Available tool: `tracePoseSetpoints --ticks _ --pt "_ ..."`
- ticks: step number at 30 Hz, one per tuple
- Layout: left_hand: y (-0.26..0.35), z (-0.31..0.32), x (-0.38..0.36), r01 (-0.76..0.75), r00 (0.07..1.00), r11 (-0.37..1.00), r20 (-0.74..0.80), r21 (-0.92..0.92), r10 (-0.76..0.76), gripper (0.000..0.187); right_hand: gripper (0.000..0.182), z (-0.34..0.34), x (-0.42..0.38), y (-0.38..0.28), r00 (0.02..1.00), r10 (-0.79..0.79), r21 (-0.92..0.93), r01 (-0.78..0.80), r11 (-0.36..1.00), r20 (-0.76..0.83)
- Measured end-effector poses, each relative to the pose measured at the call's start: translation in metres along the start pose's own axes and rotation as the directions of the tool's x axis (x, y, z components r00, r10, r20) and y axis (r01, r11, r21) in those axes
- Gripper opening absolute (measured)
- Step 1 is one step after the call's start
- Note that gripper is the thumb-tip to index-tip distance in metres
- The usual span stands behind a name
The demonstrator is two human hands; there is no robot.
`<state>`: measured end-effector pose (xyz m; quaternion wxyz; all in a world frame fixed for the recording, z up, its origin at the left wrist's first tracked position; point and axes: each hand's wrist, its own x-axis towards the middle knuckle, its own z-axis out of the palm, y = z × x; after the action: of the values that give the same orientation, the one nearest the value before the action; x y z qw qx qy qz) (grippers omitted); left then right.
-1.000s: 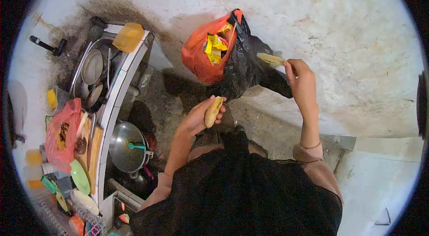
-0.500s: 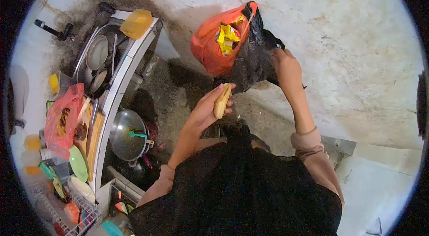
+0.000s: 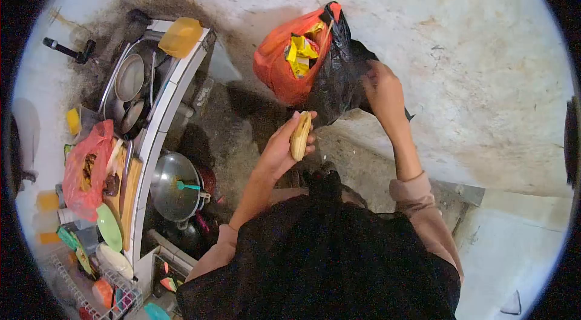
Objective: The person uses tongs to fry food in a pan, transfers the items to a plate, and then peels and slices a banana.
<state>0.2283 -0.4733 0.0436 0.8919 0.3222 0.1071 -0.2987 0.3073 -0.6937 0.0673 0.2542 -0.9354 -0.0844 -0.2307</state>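
Note:
In my left hand point(image 3: 281, 149) is a pale yellow, banana-like piece point(image 3: 300, 136), held between thumb and fingers. My right hand point(image 3: 382, 88) is at the right edge of a black plastic bag point(image 3: 340, 81), its fingers bent together at the bag's upper part; what they pinch, if anything, is too small to make out. The black bag hangs against the wall beside an orange-red plastic bag point(image 3: 275, 69) with yellow packets point(image 3: 301, 53) showing in its opening.
A white-tiled counter point(image 3: 170, 87) curves along the left, with pans point(image 3: 130, 78), a yellow container point(image 3: 180, 38), a red plastic bag point(image 3: 88, 171) and a green plate point(image 3: 109, 227). Below it sits a large metal wok point(image 3: 175, 187). A wire rack point(image 3: 127, 293) stands at bottom left.
My right hand has moved slightly down and left along the black bag's edge. The left hand still holds the yellow piece, nearly in place. The view has shifted a little.

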Motion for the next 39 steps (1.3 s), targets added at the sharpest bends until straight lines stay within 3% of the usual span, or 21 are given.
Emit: tracePoseSetpoints --ticks 2,5,8,11,14,20,29,32,39 --pt "0.000 0.003 0.000 -0.075 0.997 0.997 0.007 -0.005 0.075 0.039 0.020 -0.016 -0.005 -0.022 0.997 0.072 0.164 -0.078 0.983 0.042" --pt "-0.002 0.008 0.002 -0.245 0.962 0.936 -0.054 0.254 0.267 0.036 0.018 -0.023 -0.025 -0.049 0.985 0.005 0.527 -0.098 0.844 0.175" --pt "0.003 0.022 -0.004 -0.330 0.913 0.799 -0.045 0.502 0.405 0.033 0.017 -0.023 -0.042 -0.077 0.847 0.172 0.605 -0.487 0.631 0.503" --pt "-0.006 0.020 0.002 -0.446 0.785 0.578 -0.012 0.684 0.620 0.030 0.019 -0.024 -0.040 -0.087 0.851 0.125 0.585 -0.450 0.675 0.511" --pt "-0.006 0.017 0.008 -0.499 0.563 0.088 0.246 0.862 0.789 0.027 0.019 -0.003 -0.053 -0.089 0.851 0.179 0.729 -0.517 0.448 0.493" --pt "0.003 0.027 -0.001 -0.461 0.471 -0.215 0.443 0.861 0.763 0.023 0.017 0.007 -0.062 -0.093 0.869 0.229 0.770 -0.495 0.402 0.438" --pt "-0.001 0.020 -0.002 -0.429 0.474 -0.210 0.417 0.879 0.775 0.023 0.013 0.002 -0.057 -0.098 0.886 0.191 0.753 -0.461 0.469 0.423" --pt "-0.001 0.022 -0.005 -0.417 0.477 -0.189 0.391 0.889 0.787 0.024 0.012 0.005 -0.058 -0.100 0.921 0.163 0.757 -0.384 0.529 0.354" --pt "-0.001 0.022 -0.005 -0.391 0.462 -0.201 0.381 0.898 0.801 0.025 0.011 0.010 -0.060 -0.102 0.922 0.196 0.785 -0.387 0.484 0.334"
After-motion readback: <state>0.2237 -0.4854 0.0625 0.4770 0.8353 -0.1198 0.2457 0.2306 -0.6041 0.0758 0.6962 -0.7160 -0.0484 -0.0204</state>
